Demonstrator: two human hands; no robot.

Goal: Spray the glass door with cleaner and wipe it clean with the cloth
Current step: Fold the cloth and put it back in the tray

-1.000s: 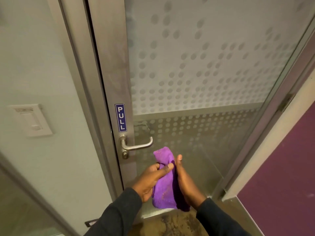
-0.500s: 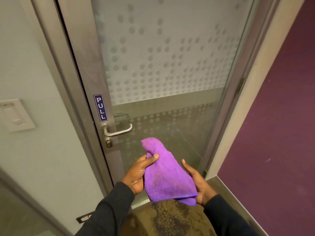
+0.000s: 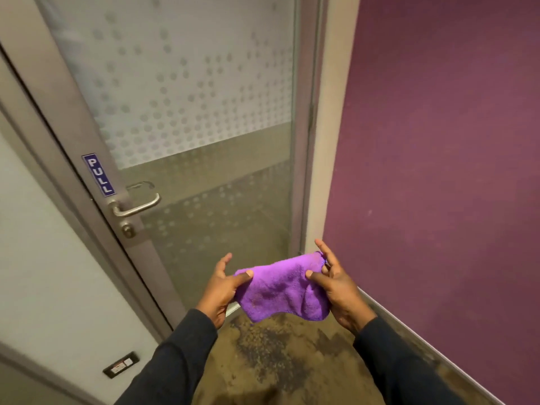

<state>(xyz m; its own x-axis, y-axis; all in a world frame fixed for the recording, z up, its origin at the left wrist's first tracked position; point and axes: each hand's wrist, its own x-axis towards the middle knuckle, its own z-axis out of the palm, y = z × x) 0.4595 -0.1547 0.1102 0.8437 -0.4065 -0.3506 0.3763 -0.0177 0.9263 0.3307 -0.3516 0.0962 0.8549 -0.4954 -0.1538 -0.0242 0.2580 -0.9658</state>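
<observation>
A purple cloth point(image 3: 282, 287) is stretched between both hands, low in front of the glass door point(image 3: 204, 118). My left hand point(image 3: 223, 285) pinches its left corner with thumb and fingers. My right hand point(image 3: 336, 283) pinches the right edge, other fingers spread. The door has frosted glass with a dot pattern, a metal frame, a lever handle point(image 3: 137, 207) and a blue PULL sign point(image 3: 98, 174). The cloth hangs apart from the glass. No spray bottle is in view.
A purple wall point(image 3: 438, 171) stands close on the right, meeting the door jamb point(image 3: 324, 141). A pale wall point(image 3: 43, 258) with a small floor-level outlet plate point(image 3: 121, 368) lies on the left. The floor point(image 3: 277, 361) is brown and stained.
The view swung right and the door handle shifted left. The hands drew apart and spread the bunched cloth open, away from the glass.
</observation>
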